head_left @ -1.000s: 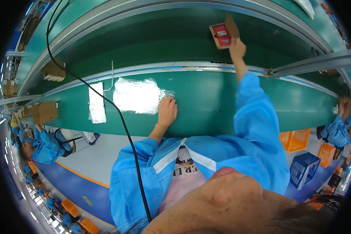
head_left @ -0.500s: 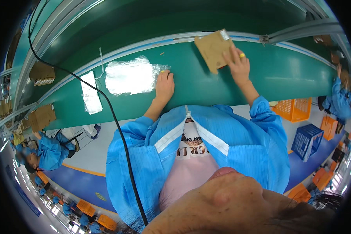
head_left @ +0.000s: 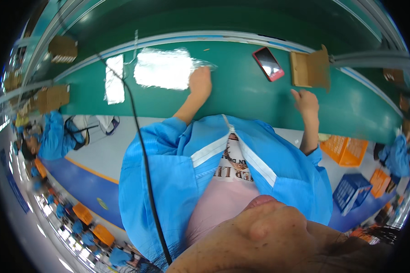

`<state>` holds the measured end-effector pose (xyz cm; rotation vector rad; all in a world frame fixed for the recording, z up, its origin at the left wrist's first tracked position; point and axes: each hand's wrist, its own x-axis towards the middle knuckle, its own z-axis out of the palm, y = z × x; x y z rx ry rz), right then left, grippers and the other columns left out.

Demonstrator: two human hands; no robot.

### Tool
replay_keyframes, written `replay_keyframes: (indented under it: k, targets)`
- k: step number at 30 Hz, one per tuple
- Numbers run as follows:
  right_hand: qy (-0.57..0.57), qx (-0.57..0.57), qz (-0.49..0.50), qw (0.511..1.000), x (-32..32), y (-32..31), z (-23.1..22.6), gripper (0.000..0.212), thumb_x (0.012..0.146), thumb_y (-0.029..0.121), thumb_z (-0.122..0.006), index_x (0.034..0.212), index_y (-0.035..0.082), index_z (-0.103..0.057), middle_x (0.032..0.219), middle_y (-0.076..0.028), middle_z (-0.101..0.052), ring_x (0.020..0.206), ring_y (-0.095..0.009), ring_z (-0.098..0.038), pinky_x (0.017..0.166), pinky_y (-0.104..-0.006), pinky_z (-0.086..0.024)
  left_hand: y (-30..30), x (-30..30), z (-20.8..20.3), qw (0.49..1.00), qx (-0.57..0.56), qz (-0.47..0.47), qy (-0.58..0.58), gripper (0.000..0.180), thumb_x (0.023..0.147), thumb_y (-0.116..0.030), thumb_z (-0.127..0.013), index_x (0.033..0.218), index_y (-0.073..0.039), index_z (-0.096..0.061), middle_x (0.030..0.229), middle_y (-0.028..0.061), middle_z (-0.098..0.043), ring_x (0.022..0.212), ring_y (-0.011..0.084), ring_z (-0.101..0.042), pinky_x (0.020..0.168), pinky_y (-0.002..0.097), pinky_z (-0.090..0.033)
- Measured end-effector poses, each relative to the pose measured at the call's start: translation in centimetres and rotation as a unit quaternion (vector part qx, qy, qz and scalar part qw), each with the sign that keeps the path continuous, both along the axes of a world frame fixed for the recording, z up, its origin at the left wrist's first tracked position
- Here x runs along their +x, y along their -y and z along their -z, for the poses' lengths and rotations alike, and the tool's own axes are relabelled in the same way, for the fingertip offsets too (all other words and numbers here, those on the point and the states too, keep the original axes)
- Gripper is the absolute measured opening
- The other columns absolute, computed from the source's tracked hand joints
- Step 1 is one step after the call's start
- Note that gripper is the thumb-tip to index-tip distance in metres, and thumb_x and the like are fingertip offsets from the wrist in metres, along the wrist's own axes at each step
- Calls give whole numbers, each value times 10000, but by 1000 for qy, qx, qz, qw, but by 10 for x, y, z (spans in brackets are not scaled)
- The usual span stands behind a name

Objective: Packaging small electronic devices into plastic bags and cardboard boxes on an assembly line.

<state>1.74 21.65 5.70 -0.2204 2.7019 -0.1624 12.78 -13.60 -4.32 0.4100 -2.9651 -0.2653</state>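
Observation:
On the green workbench [head_left: 241,98], a stack of shiny clear plastic bags [head_left: 163,68] glares white under the light. My left hand [head_left: 200,83] is closed at the stack's right edge, its fingers bent over the loose plastic there; the fingertips are partly hidden. To the right, my right hand [head_left: 307,101] hovers with curled fingers and the thumb sticking out, nothing visible in it. Just beyond it stands a small brown cardboard box [head_left: 301,70], its lid open to the right. A red-rimmed handheld device with a dark screen [head_left: 269,64] lies left of the box.
A narrower shiny plastic packet [head_left: 115,81] lies left of the stack. A black cable [head_left: 143,154] hangs across the view. Brown cartons [head_left: 52,98] stand at the far left. Orange [head_left: 346,150] and blue crates [head_left: 352,193] sit on the floor at right; co-workers in blue are on both sides.
My right hand has let go of the cardboard box, which now stands open farther right, and drawn back toward me. The red device has come into sight. My left hand stays at the plastic.

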Motion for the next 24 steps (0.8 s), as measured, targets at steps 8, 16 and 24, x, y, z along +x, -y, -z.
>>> replay_keyframes:
  k: [8,16,24]
  targets:
    - [-97,25,-128,987,-44,130,55,857,736,398,-708,1433,245,-232,1375,-220,-322,1152,-433,-440,855,-560,-430,-48,2,-16,987,64,121,-82,113,716,-152,-552,800,-93,-599,754,126,-539,768,300,-572,623,430,-478]
    - [-106,-254,-94,957,-68,87,32,579,713,389,-732,1143,33,-578,1006,-174,-527,916,-297,-553,804,-383,-467,-41,24,-10,974,214,58,-39,184,681,2,-539,863,-23,-548,891,179,-518,873,356,-526,752,434,-449]
    - [144,-704,238,653,32,81,27,312,950,278,-507,1086,-3,-516,1021,-101,-565,843,-178,-603,626,-345,-592,-34,4,-8,956,280,42,-78,107,818,-125,-567,845,-64,-650,825,155,-608,803,357,-582,700,443,-468]
